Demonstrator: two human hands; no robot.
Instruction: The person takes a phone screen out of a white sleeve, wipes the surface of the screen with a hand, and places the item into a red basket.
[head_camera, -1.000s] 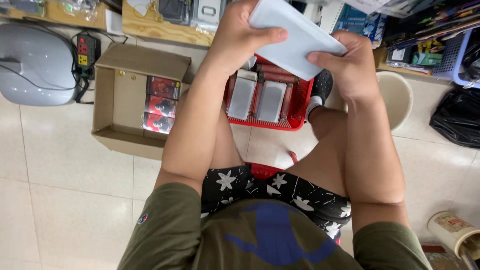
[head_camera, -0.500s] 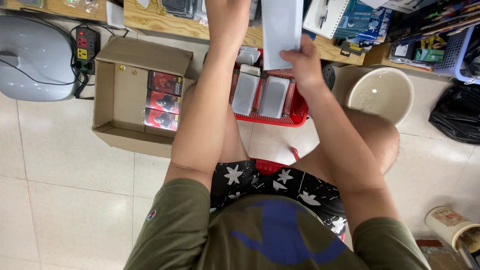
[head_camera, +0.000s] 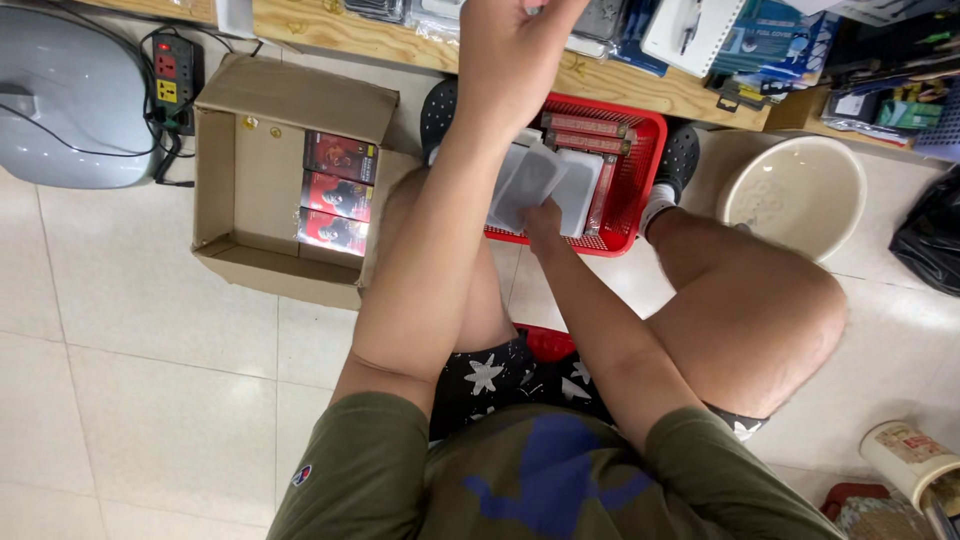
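Nearest the camera is the person's olive green shirt with a blue print, and below it black shorts with white stars over a red stool. The bare knees spread to either side above a pale tiled floor.

From the right shoulder the forearm runs forward and down to the right hand, which reaches into the near edge of a red basket on the floor between the feet. Its fingers are closed around a flat white packet, holding it tilted above other white packets that stand in a row inside the basket. Narrow red boxes lie along the basket's far side.

The left arm rises straight up in front of the basket, and the left hand is at the top edge of the view, over the wooden shelf. Its fingertips are cut off by the frame, so whether it grasps anything cannot be told.

To the left of the basket sits an open cardboard box with three dark red packs stacked against its right wall. Farther left are a power strip and a grey rounded case. Right of the basket stands a cream bucket, with a black bag beyond it.
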